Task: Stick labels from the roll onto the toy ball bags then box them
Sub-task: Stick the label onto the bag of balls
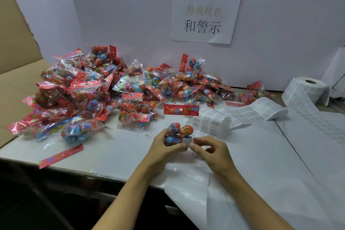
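The left hand [164, 145] is gripping a bag [177, 132] of toy balls just above the table [115, 147], its fingers curling round the lower left side of the bag. The bag's red header card [181, 109] is pointing away from the person, toward the wall. The right hand [209, 152] is pinching a small white label [188, 142] between thumb and forefinger, and the label is lying against the bag's lower right face; whether it is fully stuck down cannot be told. A pile [104, 89] of further bags is lying across the far left and centre of the table, reaching toward the wall. A loose red card [61, 156] is lying near the front edge, left of the hands. A strip [242, 114] of printed labels is running from just behind the held bag to the right, and the roll [311, 85] is standing at the far right near the wall, with a second length of backing trailing from it over the table. A box [16, 61], brown card with open flaps, is sitting at the left end, touching the pile's edge. A paper sign [205, 16] with printed characters is hanging on the wall above the pile. Clear film [233, 201] is draping over the front edge below the right forearm.
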A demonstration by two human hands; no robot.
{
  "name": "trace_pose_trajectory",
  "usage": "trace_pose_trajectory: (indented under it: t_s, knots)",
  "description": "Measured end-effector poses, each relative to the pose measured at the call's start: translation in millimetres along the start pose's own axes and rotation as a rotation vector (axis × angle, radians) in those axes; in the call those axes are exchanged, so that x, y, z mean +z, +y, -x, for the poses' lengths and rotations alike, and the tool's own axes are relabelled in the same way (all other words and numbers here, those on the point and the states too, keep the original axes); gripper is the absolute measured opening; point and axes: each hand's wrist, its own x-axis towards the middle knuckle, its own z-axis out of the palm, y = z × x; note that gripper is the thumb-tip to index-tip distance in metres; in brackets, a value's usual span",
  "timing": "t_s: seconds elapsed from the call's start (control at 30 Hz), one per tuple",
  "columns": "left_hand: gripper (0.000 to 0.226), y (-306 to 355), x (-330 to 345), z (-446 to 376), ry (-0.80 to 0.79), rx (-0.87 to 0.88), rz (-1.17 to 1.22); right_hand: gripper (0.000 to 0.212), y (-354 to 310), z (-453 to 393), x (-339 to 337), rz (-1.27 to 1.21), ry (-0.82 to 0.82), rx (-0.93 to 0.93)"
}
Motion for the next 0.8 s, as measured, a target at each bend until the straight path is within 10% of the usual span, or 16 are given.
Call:
trace_pose_trajectory:
  t_s: [0.8]
  knots:
    - [0.046,0.3,3.7,4.7,-0.099,0.077,-0.159,0.023,-2.1,-0.1,-0.2,-0.210,0.052,0.067]
